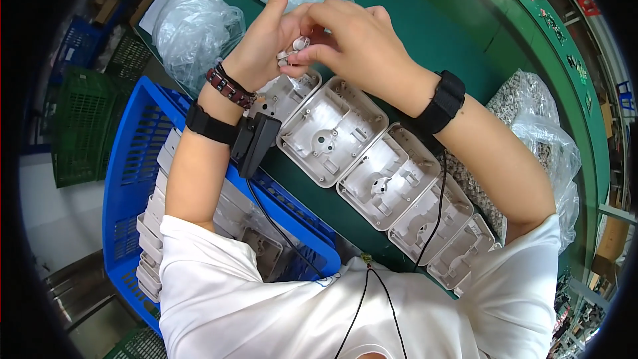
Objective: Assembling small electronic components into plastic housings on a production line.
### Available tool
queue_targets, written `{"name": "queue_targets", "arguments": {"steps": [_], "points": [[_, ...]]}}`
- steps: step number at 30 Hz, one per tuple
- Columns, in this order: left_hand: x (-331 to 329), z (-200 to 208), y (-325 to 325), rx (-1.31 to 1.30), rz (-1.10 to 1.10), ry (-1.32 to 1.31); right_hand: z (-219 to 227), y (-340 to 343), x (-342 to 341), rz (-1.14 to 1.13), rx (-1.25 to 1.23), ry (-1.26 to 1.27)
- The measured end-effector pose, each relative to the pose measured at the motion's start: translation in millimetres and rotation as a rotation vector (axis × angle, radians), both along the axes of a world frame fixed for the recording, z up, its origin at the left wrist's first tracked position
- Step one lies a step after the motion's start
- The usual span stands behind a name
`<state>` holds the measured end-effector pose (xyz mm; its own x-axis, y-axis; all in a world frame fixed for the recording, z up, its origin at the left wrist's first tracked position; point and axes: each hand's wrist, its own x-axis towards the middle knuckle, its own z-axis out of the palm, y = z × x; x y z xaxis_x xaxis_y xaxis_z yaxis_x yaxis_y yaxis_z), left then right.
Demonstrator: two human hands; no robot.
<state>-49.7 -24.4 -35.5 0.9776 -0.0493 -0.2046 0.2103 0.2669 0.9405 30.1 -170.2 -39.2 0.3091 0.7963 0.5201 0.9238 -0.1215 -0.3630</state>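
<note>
My left hand (267,38) is turned palm up with its thumb stretched out, and several small white plastic parts (301,42) lie in it. My right hand (355,38) reaches over that palm, thumb and forefinger closed on one of these parts; the fingertips partly hide it. Just below both hands stands a row of white plastic housings, open side up. The largest-looking housing (332,131) has a round hole in its middle, and another housing (387,176) adjoins it. A further housing (287,100) lies partly under my left wrist.
A blue basket (143,86) full of white housings stands at my left. Clear plastic bags (196,33) lie at the table's far left. Beyond my right forearm sits a bag of small grey parts (518,103). The green table (425,10) bears the housings; green crates (90,119) stand farther left.
</note>
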Motion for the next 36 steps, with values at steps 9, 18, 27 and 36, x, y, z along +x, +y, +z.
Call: {"name": "queue_targets", "arguments": {"steps": [9,18,27,36], "points": [[0.6,4.6,-0.6,-0.155,-0.087,-0.011,-0.6,0.0,14.0,0.113,0.187,-0.139],[-1.5,2.8,1.0,0.231,-0.106,0.014,19.6,-4.0,22.9,0.219,-0.154,0.498],[2.0,1.7,8.7,0.371,-0.037,-0.193,35.9,-3.1,21.7,0.143,0.153,0.294],[2.8,-8.4,32.8,0.121,0.030,-0.116,40.7,7.0,23.9,0.177,0.138,0.405]]}}
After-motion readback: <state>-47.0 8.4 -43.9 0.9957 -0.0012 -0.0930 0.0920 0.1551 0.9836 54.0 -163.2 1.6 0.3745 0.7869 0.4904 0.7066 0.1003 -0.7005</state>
